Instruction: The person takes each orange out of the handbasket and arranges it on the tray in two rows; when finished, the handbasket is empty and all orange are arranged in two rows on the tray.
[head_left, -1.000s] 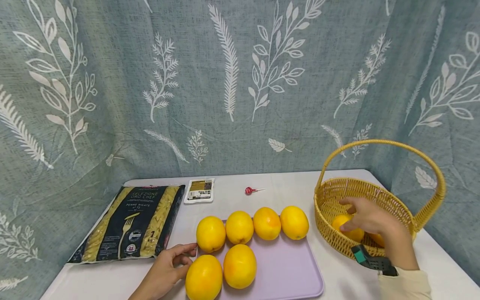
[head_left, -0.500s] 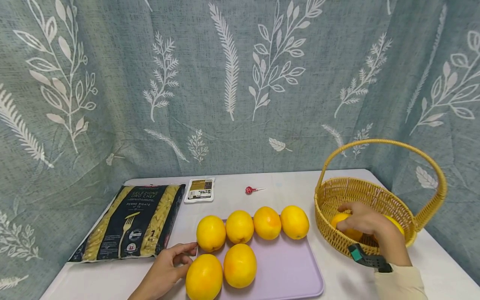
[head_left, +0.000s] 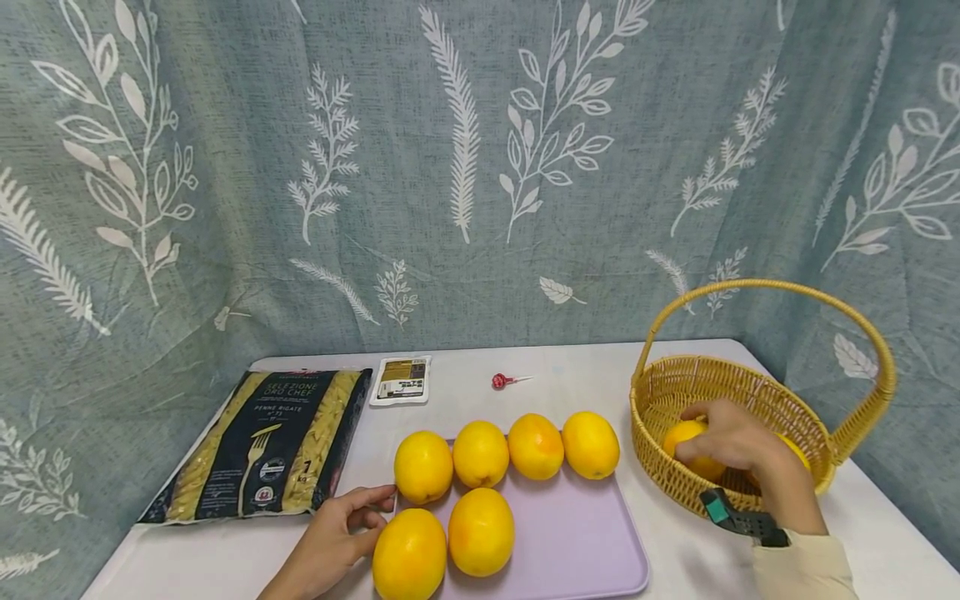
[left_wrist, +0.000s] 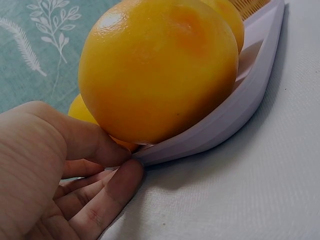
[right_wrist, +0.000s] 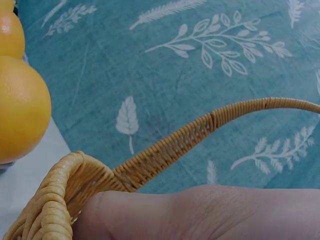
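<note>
My left hand (head_left: 337,537) pinches the rim of a lilac tray (head_left: 573,533) at its left side. In the left wrist view, thumb and fingertips meet at the tray's edge, right beneath a large orange (left_wrist: 160,75). A row of oranges (head_left: 480,454) lines the far side of the tray, with two more in front. Inside the wicker basket (head_left: 648,458), my right hand (head_left: 731,437) reaches down and grips an orange (head_left: 703,469), fingers behind it and thumb at the near side. Another orange (head_left: 795,450) shows partly behind the wrist. The right wrist view hides the fingertips below the basket's rim.
The basket's tall handle (head_left: 765,283) arches over the right forearm. At left lies a bag of penne pasta (head_left: 262,450). Toward the back are a small flat packet (head_left: 401,381) and a red lollipop (head_left: 500,381). A patterned curtain (head_left: 420,167) surrounds the table.
My right hand has settled lower and closer around the orange in the basket, and the second orange has come into view behind the wrist. The left hand stays at the tray's rim.
</note>
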